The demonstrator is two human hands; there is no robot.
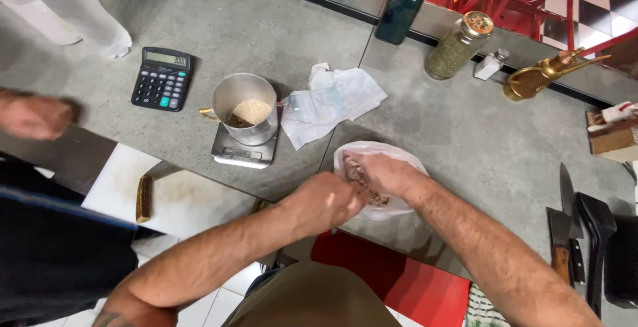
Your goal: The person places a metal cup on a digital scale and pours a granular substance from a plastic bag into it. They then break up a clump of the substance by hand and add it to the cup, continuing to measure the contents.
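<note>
- Head view, centre: we see a translucent white plastic bag (382,167) lying on the grey counter (478,134), near its front edge. The bag's mouth faces the person, and its long axis runs roughly from the front edge away toward the far right.
- Head view, hands: the left hand (323,202) is curled closed at the near-left edge of the bag, touching it; we cannot tell exactly what its fingers pinch. The right hand (385,174) lies across the bag's opening with fingers bent down into it, over a brownish grainy content (377,200); whether it actually clasps any of this is hidden.
- Head view, left of the bag: a metal cup (244,108) holding pale grains stands upright on a small digital scale (242,151). Just beside it, to the right, lies a crumpled clear bag (332,101).
- Head view, far left: a black calculator (163,78) lies flat on the counter, and another person's hand (33,115), blurred, hovers at the counter edge.
- Head view, lower left: a white cutting board (173,197) carries a small brown block (143,198) whose long axis runs near to far.
- Head view, back edge: a phone (401,9) leans upright, with a jar of green herbs (458,46) tilted near it and a small shaker (490,65) just beside the jar.
- Head view, right edge: knives (565,234) lie with their handles toward the person.
</note>
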